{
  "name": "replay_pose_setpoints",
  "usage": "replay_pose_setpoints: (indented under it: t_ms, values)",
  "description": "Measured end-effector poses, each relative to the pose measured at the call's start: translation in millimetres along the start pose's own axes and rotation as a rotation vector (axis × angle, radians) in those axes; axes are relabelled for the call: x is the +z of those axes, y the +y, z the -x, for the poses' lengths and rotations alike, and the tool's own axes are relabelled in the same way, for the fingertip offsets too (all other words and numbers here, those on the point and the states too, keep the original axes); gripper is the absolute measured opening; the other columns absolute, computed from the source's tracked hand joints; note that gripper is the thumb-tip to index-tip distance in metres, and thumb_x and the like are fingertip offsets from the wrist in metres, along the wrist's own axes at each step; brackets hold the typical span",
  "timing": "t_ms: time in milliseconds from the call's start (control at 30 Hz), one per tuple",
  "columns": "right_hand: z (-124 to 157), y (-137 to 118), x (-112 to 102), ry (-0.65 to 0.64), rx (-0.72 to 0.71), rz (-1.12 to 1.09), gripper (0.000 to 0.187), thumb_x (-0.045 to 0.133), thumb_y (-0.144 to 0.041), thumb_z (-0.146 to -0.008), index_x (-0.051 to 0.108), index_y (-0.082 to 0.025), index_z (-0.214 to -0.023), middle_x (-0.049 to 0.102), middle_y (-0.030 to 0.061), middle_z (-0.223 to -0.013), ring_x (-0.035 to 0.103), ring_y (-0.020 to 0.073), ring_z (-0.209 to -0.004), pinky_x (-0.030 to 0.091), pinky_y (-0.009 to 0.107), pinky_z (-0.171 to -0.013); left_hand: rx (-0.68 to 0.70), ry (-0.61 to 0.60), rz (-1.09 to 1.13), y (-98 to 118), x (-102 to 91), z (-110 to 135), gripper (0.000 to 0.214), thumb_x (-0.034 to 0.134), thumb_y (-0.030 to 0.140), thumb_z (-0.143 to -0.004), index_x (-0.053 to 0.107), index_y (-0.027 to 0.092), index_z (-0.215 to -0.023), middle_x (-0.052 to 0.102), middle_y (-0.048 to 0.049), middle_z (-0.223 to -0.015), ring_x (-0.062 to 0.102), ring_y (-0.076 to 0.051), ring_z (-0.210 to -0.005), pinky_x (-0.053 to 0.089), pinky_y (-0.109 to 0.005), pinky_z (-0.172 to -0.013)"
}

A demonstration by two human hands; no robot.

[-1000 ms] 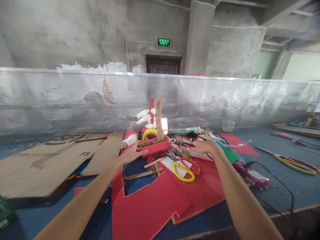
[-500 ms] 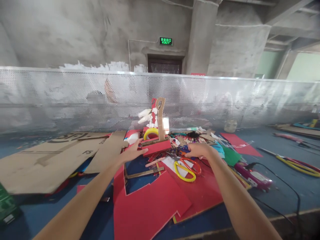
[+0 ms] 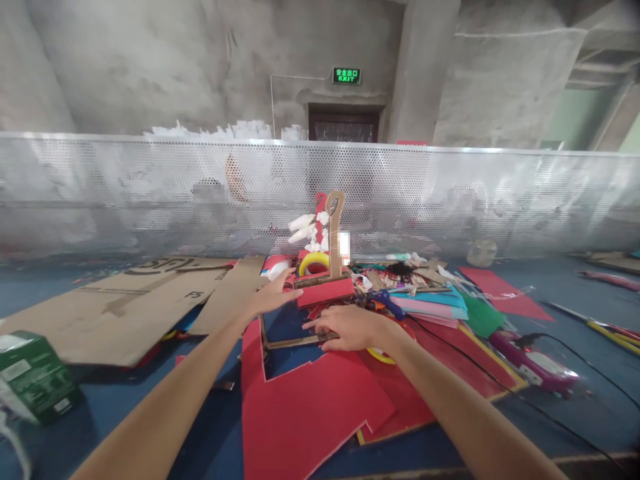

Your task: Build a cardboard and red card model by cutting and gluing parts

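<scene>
Since the earlier frame the right hand (image 3: 350, 327) had left the pile of coloured paper (image 3: 430, 303) and had come toward the centre. There it lay palm down with the fingers stretched, on a thin cardboard strip (image 3: 287, 343), and it covered most of the yellow-handled scissors (image 3: 381, 355). It held nothing that I could see. The left hand (image 3: 273, 298) stayed open, with its fingers flat against the left end of the red base (image 3: 327, 291) of the cardboard model (image 3: 334, 223), probably to keep this tall, narrow piece upright. The model stood beside a yellow tape roll (image 3: 311, 261), behind the red sheet (image 3: 310, 407).
</scene>
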State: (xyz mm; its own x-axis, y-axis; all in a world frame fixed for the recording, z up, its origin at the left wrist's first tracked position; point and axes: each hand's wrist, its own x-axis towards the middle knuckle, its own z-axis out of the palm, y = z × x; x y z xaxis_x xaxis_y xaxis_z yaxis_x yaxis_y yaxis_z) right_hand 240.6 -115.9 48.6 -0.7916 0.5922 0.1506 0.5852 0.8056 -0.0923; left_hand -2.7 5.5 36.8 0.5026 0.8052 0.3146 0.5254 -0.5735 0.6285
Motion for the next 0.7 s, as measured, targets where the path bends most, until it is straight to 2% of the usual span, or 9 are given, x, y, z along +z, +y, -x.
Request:
replay_pose_setpoints:
  t_ms: [100,200,300,367,433,533,700]
  values:
    - [-3.1,1.3,4.4,0.019,0.001,0.065,0.032,0.060,-0.025,-0.091,0.067,-0.021,-0.122,0.070,0.0095,-0.106,0.064,0.0227,-0.093,0.045,0.031,-0.078,0.009,0.052,0.036,2.2,-4.6,-1.6,0.069,0.062,0.053,-0.082,0.042,0.021,-0.140,0.046,-0.0149,-0.150,0.050,-0.030,-0.134,0.040,-0.045,-0.111]
    - [2.5,7.6,-6.0,0.080,0.035,0.054,0.021,0.059,-0.023,-0.090,0.071,-0.018,-0.107,0.070,0.0086,-0.099,0.063,0.0215,-0.091,0.045,0.030,-0.079,0.027,0.131,0.071,9.6,-12.2,-2.2,0.052,0.057,0.051,-0.085,0.053,0.020,-0.127,0.059,-0.0135,-0.135,0.060,-0.026,-0.120,0.048,-0.040,-0.102]
    - [12.7,18.4,-21.0,0.212,0.090,0.045,0.019,0.056,-0.022,-0.093,0.071,-0.018,-0.105,0.069,0.0079,-0.102,0.062,0.0212,-0.095,0.046,0.032,-0.084,0.077,0.245,0.011,27.0,-23.3,2.4,0.038,0.052,0.049,-0.088,0.064,0.020,-0.109,0.066,-0.0100,-0.119,0.065,-0.024,-0.106,0.052,-0.037,-0.093]
    - [18.7,27.0,-28.5,0.334,0.142,0.074,0.021,0.054,-0.024,-0.096,0.070,-0.020,-0.108,0.068,0.0083,-0.105,0.061,0.0224,-0.101,0.046,0.035,-0.089,0.106,0.285,-0.020,42.0,-30.9,8.5,0.035,0.050,0.049,-0.089,0.066,0.022,-0.104,0.069,-0.0070,-0.113,0.066,-0.023,-0.100,0.052,-0.036,-0.090]
    - [22.5,35.1,-32.6,0.437,0.192,0.113,0.024,0.052,-0.022,-0.097,0.070,-0.020,-0.112,0.067,0.0091,-0.108,0.058,0.0234,-0.105,0.045,0.036,-0.093,0.090,0.274,-0.015,55.5,-36.1,15.0,0.039,0.047,0.051,-0.090,0.067,0.022,-0.105,0.071,-0.0058,-0.107,0.068,-0.024,-0.094,0.053,-0.036,-0.087]
    - [23.8,44.4,-33.5,0.518,0.237,0.178,0.026,0.050,-0.019,-0.097,0.070,-0.021,-0.115,0.066,0.0099,-0.108,0.057,0.0247,-0.105,0.046,0.038,-0.094,0.061,0.221,0.001,64.1,-36.8,20.2,0.041,0.046,0.053,-0.091,0.068,0.024,-0.109,0.072,-0.0049,-0.109,0.067,-0.026,-0.098,0.052,-0.038,-0.089]
    - [19.1,54.6,-29.1,0.565,0.241,0.269,0.024,0.052,-0.019,-0.097,0.071,-0.019,-0.112,0.066,0.0097,-0.104,0.056,0.0252,-0.099,0.046,0.039,-0.093,0.176,0.111,-0.015,46.9,-26.7,14.1,0.037,0.053,0.051,-0.088,0.068,0.025,-0.110,0.069,-0.0065,-0.112,0.066,-0.023,-0.096,0.053,-0.036,-0.090]
